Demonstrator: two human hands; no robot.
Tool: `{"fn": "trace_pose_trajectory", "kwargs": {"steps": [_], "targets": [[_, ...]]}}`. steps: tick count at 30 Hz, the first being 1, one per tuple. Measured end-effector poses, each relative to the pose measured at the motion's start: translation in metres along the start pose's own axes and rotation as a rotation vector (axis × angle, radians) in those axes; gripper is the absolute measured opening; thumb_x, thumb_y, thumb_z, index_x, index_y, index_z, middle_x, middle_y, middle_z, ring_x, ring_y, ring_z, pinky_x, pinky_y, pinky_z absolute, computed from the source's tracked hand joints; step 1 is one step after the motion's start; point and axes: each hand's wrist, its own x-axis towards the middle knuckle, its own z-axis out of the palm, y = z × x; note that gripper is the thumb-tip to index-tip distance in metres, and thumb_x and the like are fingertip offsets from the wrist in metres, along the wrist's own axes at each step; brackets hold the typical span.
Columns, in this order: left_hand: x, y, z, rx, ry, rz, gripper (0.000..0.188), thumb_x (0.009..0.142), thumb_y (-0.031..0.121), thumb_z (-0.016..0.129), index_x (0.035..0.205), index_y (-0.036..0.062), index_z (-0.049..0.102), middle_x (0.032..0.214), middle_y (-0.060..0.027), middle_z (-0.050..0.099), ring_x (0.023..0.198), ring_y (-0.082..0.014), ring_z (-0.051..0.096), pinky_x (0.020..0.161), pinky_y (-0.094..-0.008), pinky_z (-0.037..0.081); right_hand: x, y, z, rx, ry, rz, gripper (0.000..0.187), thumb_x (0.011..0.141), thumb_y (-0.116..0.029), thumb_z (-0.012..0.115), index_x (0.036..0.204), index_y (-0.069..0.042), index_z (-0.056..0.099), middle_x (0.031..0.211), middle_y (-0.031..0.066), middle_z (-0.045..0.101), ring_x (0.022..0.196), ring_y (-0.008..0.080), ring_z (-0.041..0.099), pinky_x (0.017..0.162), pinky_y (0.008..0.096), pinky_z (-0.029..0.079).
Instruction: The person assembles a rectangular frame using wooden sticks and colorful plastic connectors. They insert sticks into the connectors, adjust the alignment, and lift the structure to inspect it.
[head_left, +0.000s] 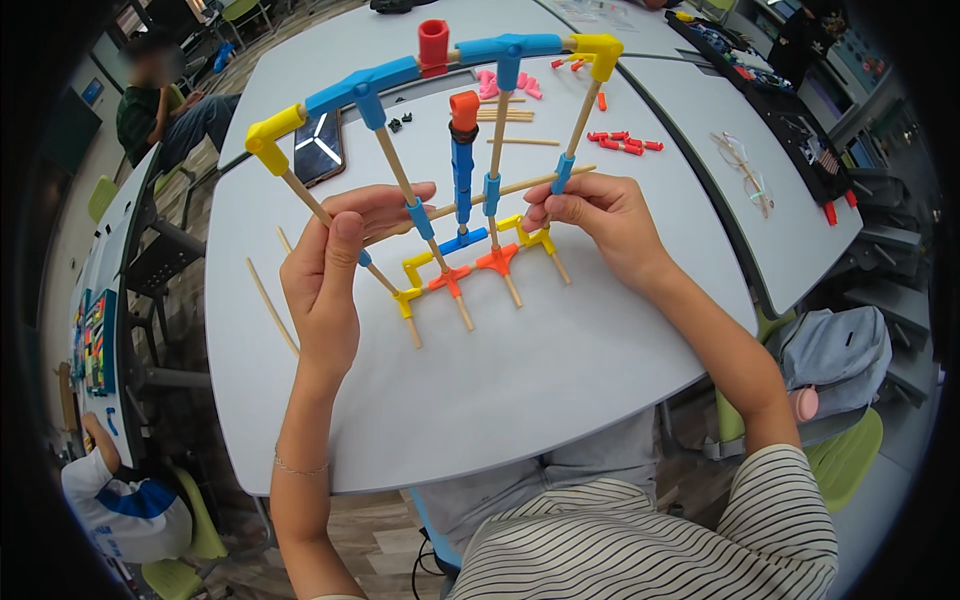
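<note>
A frame of wooden sticks and plastic connectors stands upright on the white table. Blue connectors (375,86), yellow corner pieces (275,130) and a red tube piece (433,48) form its top. Lower down are orange connectors (497,260) and yellow ones. A blue upright with an orange top (464,110) rises in the middle. My left hand (328,265) pinches the leftmost wooden stick (308,198) between thumb and fingers. My right hand (605,222) is closed at the rightmost upright, by a blue sleeve connector (563,174) where a cross stick (515,186) passes through.
Behind the frame lie a phone (318,148), pink pieces (510,84), loose sticks (507,115) and red connectors (625,143). More sticks (270,305) rest left of my left hand. Glasses (745,170) are on the right table. A grey backpack (835,350) sits at right; other people are at left.
</note>
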Motion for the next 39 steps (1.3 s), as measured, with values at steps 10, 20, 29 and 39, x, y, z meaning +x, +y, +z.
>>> {"fn": "trace_pose_trajectory", "kwargs": {"steps": [10,20,29,39], "targets": [[-0.002,0.001,-0.001,0.052,-0.023,0.017,0.043,0.109,0.034,0.036,0.112,0.0013,0.063,0.109,-0.0217,0.072,0.1,-0.0314,0.073,0.094,-0.0402,0.055,0.0,-0.001,0.0,-0.045,-0.024,-0.019,0.02,0.096,-0.01,0.061,0.106,0.006,0.069,0.094,0.0144,0.073,0.091,0.0215,0.072,0.087,0.0339,0.057],[-0.004,0.006,-0.002,0.08,-0.008,-0.06,0.043,0.108,0.034,0.037,0.112,0.0017,0.065,0.108,-0.0193,0.073,0.1,-0.0282,0.073,0.088,-0.0363,0.056,0.0,0.002,0.002,0.068,0.009,0.023,0.021,0.095,-0.009,0.064,0.109,0.006,0.068,0.092,0.0133,0.073,0.09,0.0186,0.071,0.086,0.0313,0.056],[0.008,0.004,-0.02,-0.185,0.045,-0.222,0.052,0.106,0.039,0.042,0.131,-0.0043,0.056,0.119,-0.021,0.068,0.109,-0.0291,0.069,0.096,-0.0378,0.053,0.015,-0.007,0.008,0.29,0.001,-0.013,0.02,0.097,-0.011,0.064,0.109,0.005,0.066,0.086,0.0059,0.067,0.073,0.0086,0.06,0.068,0.0232,0.05],[-0.01,-0.034,-0.011,-0.712,0.081,-0.708,0.058,0.107,0.042,0.033,0.141,-0.0051,0.041,0.137,-0.0246,0.055,0.123,-0.0326,0.06,0.106,-0.0442,0.05,0.023,0.004,0.013,0.415,-0.166,0.524,0.027,0.101,-0.013,0.056,0.112,0.01,0.065,0.078,0.0008,0.058,0.059,0.003,0.041,0.051,0.0202,0.035]]}}
